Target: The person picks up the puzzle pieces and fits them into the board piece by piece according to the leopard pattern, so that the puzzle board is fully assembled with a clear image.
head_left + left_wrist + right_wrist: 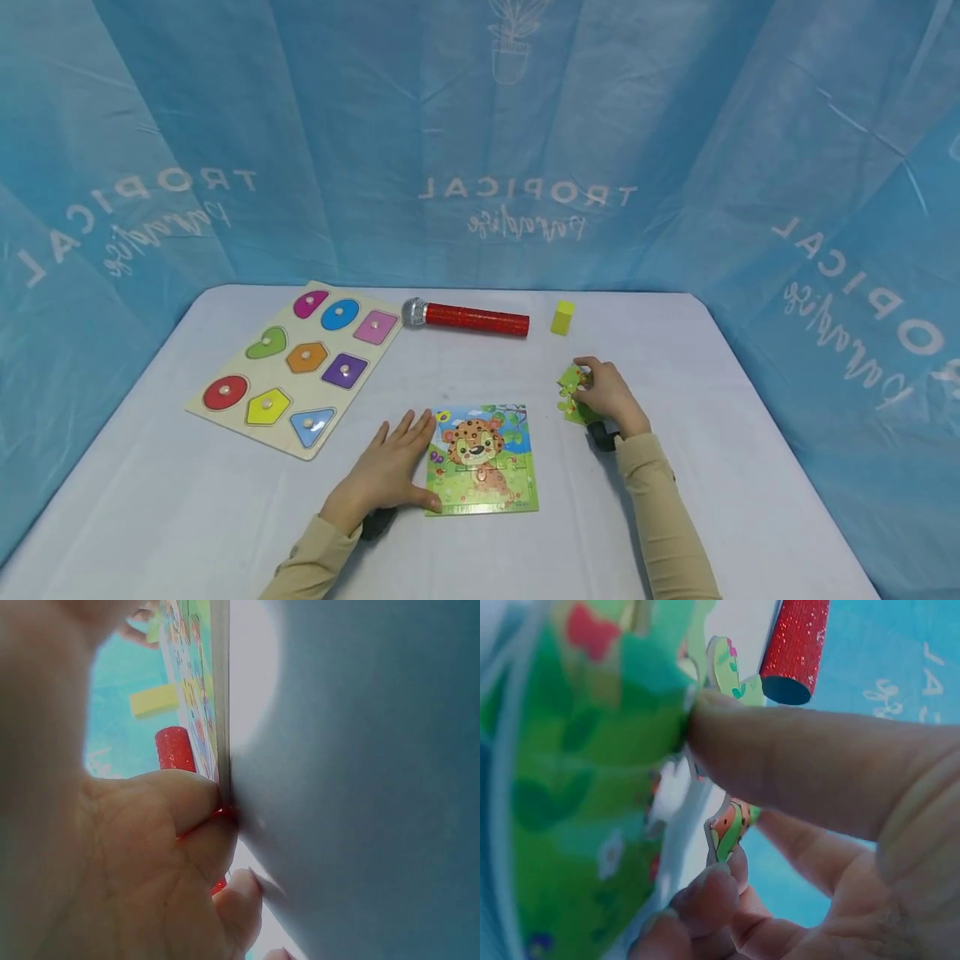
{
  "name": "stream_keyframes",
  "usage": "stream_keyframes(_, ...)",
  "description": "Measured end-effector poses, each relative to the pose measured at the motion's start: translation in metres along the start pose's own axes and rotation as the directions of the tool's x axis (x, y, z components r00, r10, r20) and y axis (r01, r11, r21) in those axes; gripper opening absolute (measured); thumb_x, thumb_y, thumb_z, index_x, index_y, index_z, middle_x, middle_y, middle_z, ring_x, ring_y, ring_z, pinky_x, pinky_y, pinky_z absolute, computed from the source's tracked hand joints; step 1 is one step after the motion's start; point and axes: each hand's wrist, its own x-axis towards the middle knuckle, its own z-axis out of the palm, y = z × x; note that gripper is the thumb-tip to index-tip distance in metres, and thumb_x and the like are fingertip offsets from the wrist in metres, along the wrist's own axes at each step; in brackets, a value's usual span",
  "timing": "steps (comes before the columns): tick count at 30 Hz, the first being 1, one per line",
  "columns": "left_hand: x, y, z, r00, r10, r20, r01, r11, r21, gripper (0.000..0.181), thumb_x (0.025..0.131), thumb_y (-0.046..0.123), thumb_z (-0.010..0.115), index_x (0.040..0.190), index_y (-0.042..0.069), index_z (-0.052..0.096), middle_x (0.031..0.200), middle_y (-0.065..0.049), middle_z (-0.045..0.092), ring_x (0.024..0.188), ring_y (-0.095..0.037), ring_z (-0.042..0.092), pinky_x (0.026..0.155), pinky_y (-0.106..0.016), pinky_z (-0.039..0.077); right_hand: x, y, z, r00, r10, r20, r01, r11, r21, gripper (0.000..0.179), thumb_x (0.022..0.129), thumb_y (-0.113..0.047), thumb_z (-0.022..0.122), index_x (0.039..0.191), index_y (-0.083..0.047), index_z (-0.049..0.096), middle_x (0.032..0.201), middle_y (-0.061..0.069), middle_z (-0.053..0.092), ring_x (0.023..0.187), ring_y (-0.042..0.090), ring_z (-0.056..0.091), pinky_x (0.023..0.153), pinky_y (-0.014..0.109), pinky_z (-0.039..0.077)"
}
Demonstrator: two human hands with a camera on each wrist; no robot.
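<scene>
A leopard jigsaw puzzle (483, 492) lies flat in its square frame at the table's front middle. My left hand (386, 471) rests along its left side, fingers spread forward and thumb on the lower left corner. In the left wrist view, these fingers touch the frame's edge. Farther right, my right hand (609, 396) bends over several loose green jigsaw pieces (567, 385). In the right wrist view, its fingers hold a small orange spotted jigsaw piece (731, 829) with a green stripe, while the thumb touches the green pieces.
At the back left lies a wooden knob puzzle board (258, 379) with coloured shapes. Beside it is a red glittery toy microphone (476, 320) with a silver head. A yellow block (562, 318) stands at the back right. Blue curtains (480, 125) surround the white table (187, 508).
</scene>
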Motion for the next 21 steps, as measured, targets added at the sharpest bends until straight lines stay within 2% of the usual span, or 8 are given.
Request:
stream_keyframes(4, -0.001, 0.000, 0.000, 1.000, -0.003, -0.004, 0.003, 1.000, -0.012, 0.120, 0.059, 0.055, 0.085, 0.152, 0.004, 0.029, 0.161, -0.011, 0.023, 0.150, -0.036, 0.014, 0.120, -0.061, 0.010, -0.001, 0.000, -0.003, 1.000, 0.012, -0.021, -0.012, 1.000, -0.005, 0.048, 0.089, -0.013, 0.064, 0.136, -0.006, 0.052, 0.101, 0.019, 0.057, 0.081, 0.024, 0.051, 0.068, 0.036, 0.045)
stream_keyframes(7, -0.001, 0.000, 0.000, 1.000, -0.007, -0.007, 0.007, 1.000, -0.017, 0.120, 0.059, 0.055, 0.086, 0.152, 0.004, 0.029, 0.161, -0.011, 0.023, 0.150, -0.036, 0.014, 0.120, -0.061, 0.010, -0.002, 0.001, -0.005, 0.998, 0.025, -0.054, -0.025, 1.000, 0.006, 0.033, 0.094, -0.016, 0.060, 0.124, -0.004, 0.060, 0.096, 0.016, 0.063, 0.076, 0.022, 0.055, 0.063, 0.031, 0.044)
stream_keyframes(11, -0.002, 0.000, -0.001, 1.000, 0.002, -0.005, -0.003, 1.000, -0.016, 0.120, 0.059, 0.055, 0.085, 0.152, 0.004, 0.028, 0.161, -0.011, 0.022, 0.151, -0.036, 0.013, 0.121, -0.060, 0.009, -0.004, 0.001, -0.008, 0.997, 0.013, -0.072, -0.007, 0.997, 0.079, 0.021, 0.096, -0.017, 0.059, 0.109, -0.002, 0.064, 0.096, 0.014, 0.066, 0.079, 0.021, 0.059, 0.063, 0.028, 0.046)
stream_keyframes(13, -0.002, 0.001, -0.002, 1.000, 0.012, -0.004, -0.012, 1.000, -0.019, 0.121, 0.059, 0.055, 0.085, 0.152, 0.003, 0.028, 0.161, -0.012, 0.022, 0.150, -0.037, 0.013, 0.121, -0.060, 0.009, -0.007, 0.000, -0.010, 0.998, -0.001, -0.067, 0.011, 0.989, 0.148, 0.020, 0.096, -0.016, 0.057, 0.111, -0.003, 0.063, 0.094, 0.013, 0.064, 0.078, 0.021, 0.057, 0.063, 0.028, 0.046)
stream_keyframes(17, -0.003, 0.001, -0.002, 1.000, 0.025, -0.010, -0.025, 0.999, -0.021, 0.121, 0.059, 0.054, 0.085, 0.151, 0.001, 0.028, 0.160, -0.014, 0.023, 0.150, -0.037, 0.014, 0.120, -0.061, 0.010, -0.015, -0.003, -0.012, 0.999, -0.046, -0.029, 0.053, 0.944, 0.326, 0.033, 0.097, -0.010, 0.051, 0.129, -0.005, 0.055, 0.089, 0.012, 0.056, 0.069, 0.021, 0.052, 0.061, 0.029, 0.045)
stream_keyframes(21, -0.003, 0.001, -0.002, 1.000, 0.024, -0.015, -0.024, 1.000, -0.014, 0.120, 0.059, 0.054, 0.085, 0.151, 0.000, 0.029, 0.160, -0.014, 0.024, 0.150, -0.037, 0.014, 0.120, -0.061, 0.010, -0.025, -0.004, -0.006, 0.991, -0.103, 0.088, 0.045, 0.862, 0.505, 0.048, 0.096, -0.002, 0.044, 0.144, -0.006, 0.041, 0.093, 0.015, 0.050, 0.066, 0.018, 0.055, 0.061, 0.030, 0.051)
